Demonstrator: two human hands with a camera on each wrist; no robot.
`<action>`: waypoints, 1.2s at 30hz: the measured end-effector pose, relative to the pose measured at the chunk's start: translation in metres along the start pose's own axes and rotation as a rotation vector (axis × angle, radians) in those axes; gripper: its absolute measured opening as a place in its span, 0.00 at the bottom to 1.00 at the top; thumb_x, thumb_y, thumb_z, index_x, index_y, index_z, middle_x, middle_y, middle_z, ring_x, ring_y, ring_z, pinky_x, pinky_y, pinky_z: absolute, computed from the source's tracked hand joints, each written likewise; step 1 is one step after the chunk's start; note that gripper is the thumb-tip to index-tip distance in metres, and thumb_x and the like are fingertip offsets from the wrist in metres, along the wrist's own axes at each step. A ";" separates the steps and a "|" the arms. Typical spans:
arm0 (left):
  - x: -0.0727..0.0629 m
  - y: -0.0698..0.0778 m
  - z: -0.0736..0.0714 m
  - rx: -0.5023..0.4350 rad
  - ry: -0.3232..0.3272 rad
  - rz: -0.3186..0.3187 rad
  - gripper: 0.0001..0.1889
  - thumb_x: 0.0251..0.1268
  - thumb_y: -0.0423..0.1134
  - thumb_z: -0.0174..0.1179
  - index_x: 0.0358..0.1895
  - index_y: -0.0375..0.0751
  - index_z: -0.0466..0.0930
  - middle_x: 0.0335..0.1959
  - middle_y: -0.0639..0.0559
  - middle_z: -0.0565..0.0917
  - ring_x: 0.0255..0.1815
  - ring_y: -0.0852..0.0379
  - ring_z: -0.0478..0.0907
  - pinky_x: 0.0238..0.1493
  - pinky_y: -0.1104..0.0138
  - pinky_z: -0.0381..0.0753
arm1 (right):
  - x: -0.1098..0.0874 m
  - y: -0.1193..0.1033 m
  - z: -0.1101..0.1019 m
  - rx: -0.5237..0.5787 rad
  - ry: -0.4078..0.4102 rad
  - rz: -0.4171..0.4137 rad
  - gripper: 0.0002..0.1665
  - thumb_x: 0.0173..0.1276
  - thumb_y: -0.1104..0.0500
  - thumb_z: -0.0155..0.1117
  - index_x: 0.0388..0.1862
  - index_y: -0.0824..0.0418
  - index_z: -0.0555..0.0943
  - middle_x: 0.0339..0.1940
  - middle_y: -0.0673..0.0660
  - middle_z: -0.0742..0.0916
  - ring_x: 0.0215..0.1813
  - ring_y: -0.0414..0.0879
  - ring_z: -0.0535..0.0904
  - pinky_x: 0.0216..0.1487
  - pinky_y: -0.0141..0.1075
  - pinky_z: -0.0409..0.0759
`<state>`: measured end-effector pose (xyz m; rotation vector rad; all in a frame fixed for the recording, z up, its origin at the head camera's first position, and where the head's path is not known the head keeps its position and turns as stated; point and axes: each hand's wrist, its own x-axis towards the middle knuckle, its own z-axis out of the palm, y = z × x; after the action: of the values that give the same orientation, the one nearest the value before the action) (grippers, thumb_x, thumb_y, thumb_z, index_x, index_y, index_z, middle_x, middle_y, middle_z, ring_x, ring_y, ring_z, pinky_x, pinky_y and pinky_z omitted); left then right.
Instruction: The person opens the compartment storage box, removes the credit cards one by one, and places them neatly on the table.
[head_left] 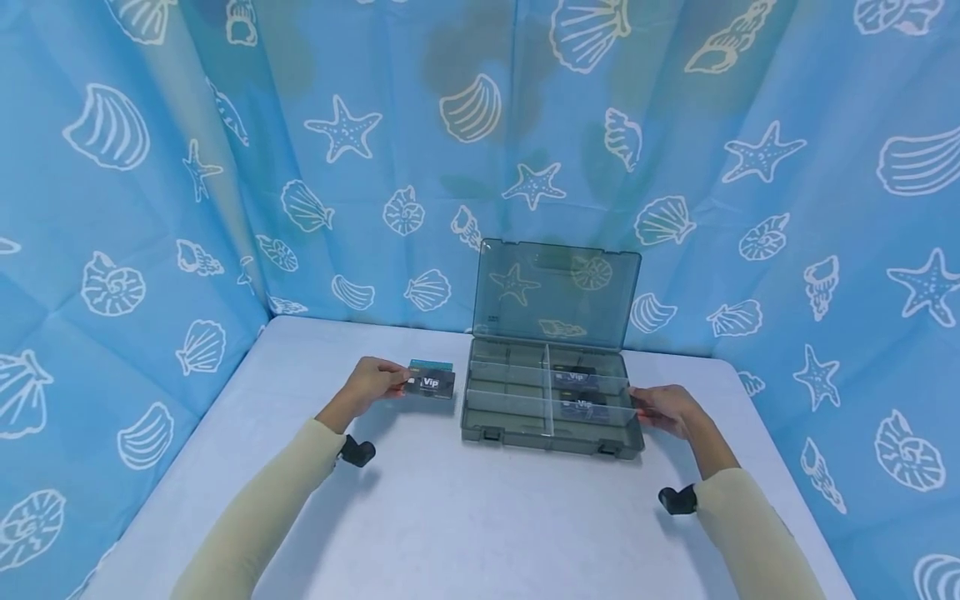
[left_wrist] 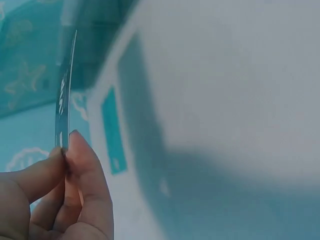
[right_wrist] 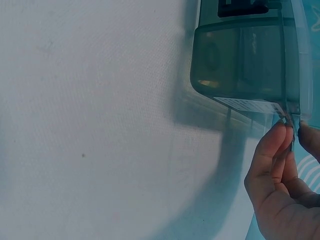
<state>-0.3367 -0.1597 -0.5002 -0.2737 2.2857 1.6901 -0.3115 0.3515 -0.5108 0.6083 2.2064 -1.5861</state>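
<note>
My left hand [head_left: 372, 381] pinches a dark "Vip" card [head_left: 435, 382] at its left edge, between thumb and fingers. The left wrist view shows that card [left_wrist: 63, 105] edge-on, raised above the white table. Behind it lies a teal card [head_left: 431, 364], flat on the table. To the right stands a grey see-through divider box [head_left: 517, 435], its lid raised. Two more dark cards, a rear one [head_left: 576, 375] and a nearer one [head_left: 585, 405], sit in its right-hand compartments. My right hand [head_left: 666, 407] grips the box's right side by the rim, with the thumb on top.
The hinged lid [head_left: 555, 292] leans up at the back, close to the blue shell-print curtain [head_left: 405, 167]. Clear dividers [head_left: 517, 375] split the box into several compartments. The white table [head_left: 480, 517] extends in front of the box.
</note>
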 end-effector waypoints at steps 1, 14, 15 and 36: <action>0.001 -0.002 -0.001 0.008 0.008 -0.010 0.12 0.69 0.33 0.59 0.51 0.29 0.80 0.44 0.39 0.80 0.35 0.54 0.81 0.44 0.62 0.85 | 0.001 0.000 0.000 -0.001 0.002 0.002 0.31 0.73 0.52 0.59 0.63 0.73 0.68 0.37 0.57 0.78 0.35 0.44 0.80 0.41 0.32 0.83; 0.006 -0.016 0.001 0.101 0.039 -0.042 0.11 0.67 0.32 0.61 0.48 0.28 0.80 0.38 0.40 0.81 0.30 0.56 0.81 0.35 0.67 0.85 | 0.000 -0.001 0.001 -0.001 0.005 0.025 0.33 0.73 0.51 0.60 0.65 0.74 0.66 0.40 0.59 0.77 0.36 0.45 0.79 0.41 0.32 0.83; 0.007 -0.017 0.002 0.112 0.037 -0.043 0.11 0.67 0.33 0.62 0.48 0.28 0.80 0.38 0.40 0.82 0.29 0.56 0.82 0.35 0.67 0.85 | 0.000 -0.001 0.001 0.001 0.007 0.029 0.33 0.73 0.51 0.60 0.65 0.74 0.66 0.40 0.59 0.77 0.36 0.45 0.79 0.41 0.32 0.83; 0.026 -0.013 0.007 0.356 0.108 -0.178 0.20 0.55 0.40 0.73 0.45 0.29 0.79 0.28 0.43 0.83 0.21 0.56 0.82 0.25 0.71 0.79 | -0.002 -0.003 0.000 0.021 -0.018 0.018 0.30 0.74 0.52 0.58 0.63 0.73 0.68 0.38 0.58 0.78 0.35 0.44 0.79 0.42 0.34 0.83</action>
<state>-0.3567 -0.1560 -0.5224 -0.4818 2.5007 1.1843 -0.3118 0.3506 -0.5075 0.6151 2.1682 -1.6015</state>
